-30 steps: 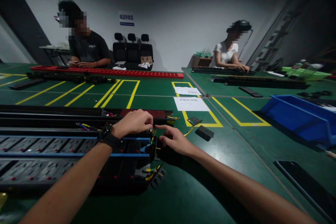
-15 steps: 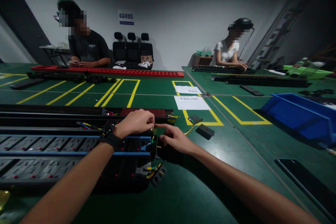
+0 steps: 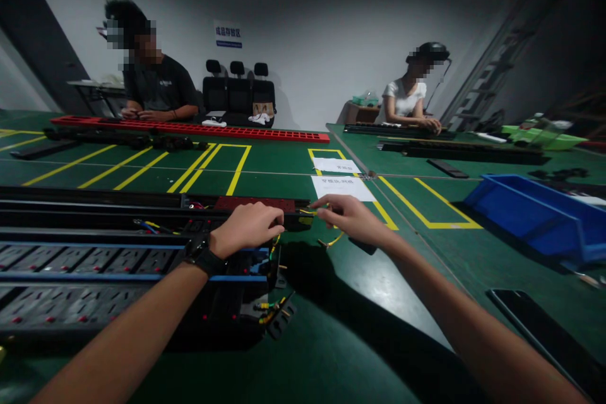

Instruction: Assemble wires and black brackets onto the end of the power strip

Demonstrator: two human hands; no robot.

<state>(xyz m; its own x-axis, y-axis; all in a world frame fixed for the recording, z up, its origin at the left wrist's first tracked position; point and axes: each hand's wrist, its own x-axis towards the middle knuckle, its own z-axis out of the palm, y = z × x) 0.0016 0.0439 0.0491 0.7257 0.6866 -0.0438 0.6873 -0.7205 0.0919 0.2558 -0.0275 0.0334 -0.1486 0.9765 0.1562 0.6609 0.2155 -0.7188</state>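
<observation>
My left hand, a black watch on its wrist, lies palm down over the end of the socket strips. Its fingers are curled together; whatever is under them is hidden. A blue-edged black power strip lies under that wrist, with a similar strip nearer me. Loose yellow-green wires and a small black end plate stick out at the near strip's end. My right hand pinches at a yellow-green wire beside the end of the black rail. It partly covers a dark end plate.
A blue bin and a phone are at the right. White paper labels lie on the green table among yellow tape lines. Across it, two people work behind a long red rail and black rails.
My right hand has moved from beside my left hand rightward and up to the wire at the rail's end. The left hand stays over the strips. My view has shifted slightly.
</observation>
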